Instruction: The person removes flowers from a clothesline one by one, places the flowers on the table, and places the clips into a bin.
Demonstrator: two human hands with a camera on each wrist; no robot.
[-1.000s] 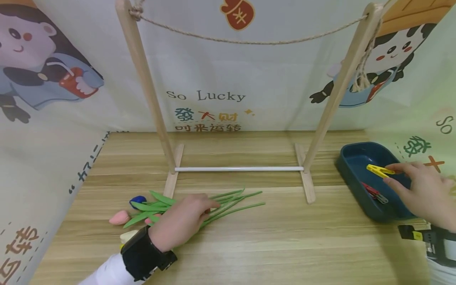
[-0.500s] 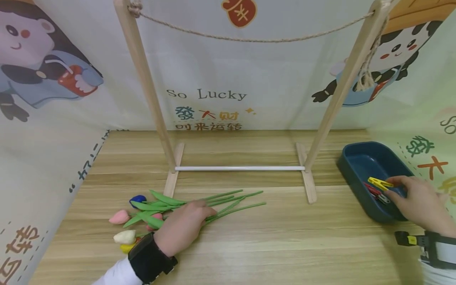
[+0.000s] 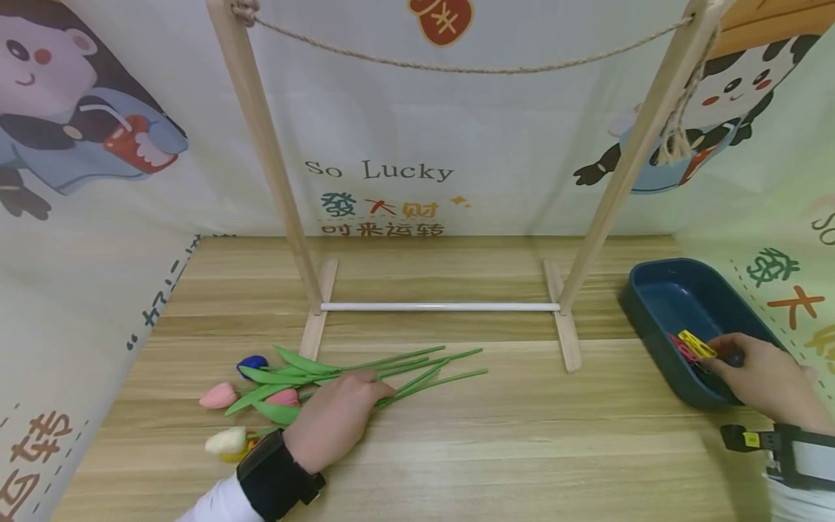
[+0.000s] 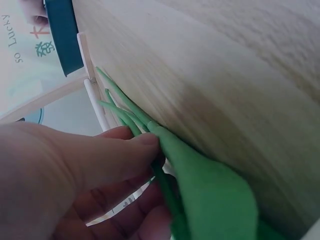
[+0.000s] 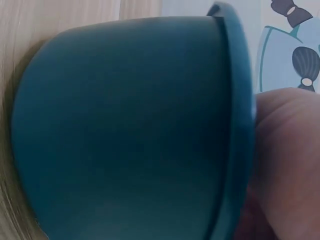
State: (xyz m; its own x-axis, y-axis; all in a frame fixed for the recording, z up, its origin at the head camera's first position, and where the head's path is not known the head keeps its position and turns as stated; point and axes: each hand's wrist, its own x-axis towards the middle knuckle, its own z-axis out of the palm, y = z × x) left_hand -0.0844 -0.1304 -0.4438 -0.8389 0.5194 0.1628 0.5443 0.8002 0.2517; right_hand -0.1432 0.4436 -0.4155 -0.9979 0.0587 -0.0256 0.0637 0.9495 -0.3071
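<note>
Okay, left hand [image 3: 339, 424] lies on the bunch of artificial tulips [image 3: 306, 384] on the wooden table [image 3: 496, 449], near-left of centre. Fingers curl down over the green stems [image 4: 135, 120]; the left wrist view shows the fingertips [image 4: 145, 142] closed round the stems and a broad leaf [image 4: 210, 195]. Flower heads point left: pink [image 3: 218, 396], blue [image 3: 251, 365], cream [image 3: 225, 440], a second pink one [image 3: 283, 396] by the hand. Stem ends fan out right, toward the middle of the table.

Right hand [image 3: 763, 380] sits at the near rim of the dark blue tray [image 3: 659, 341] at the right edge of the table, fingers reaching into it and pinching a yellow clothespin [image 3: 696, 344]. A red clothespin [image 3: 681, 349] lies just beside it in the tray. Right wrist view shows only the tray's outer wall [image 5: 125, 130] close up and part of the hand, so the grip can't be read there.

Wooden rack [image 3: 274, 188] stands far-centre, two slanted posts, a rope [image 3: 457, 69] strung between the tops, a white bar [image 3: 440, 307] across the feet. Cartoon-print backdrop [image 3: 385, 174] behind. Black straps on both wrists.
</note>
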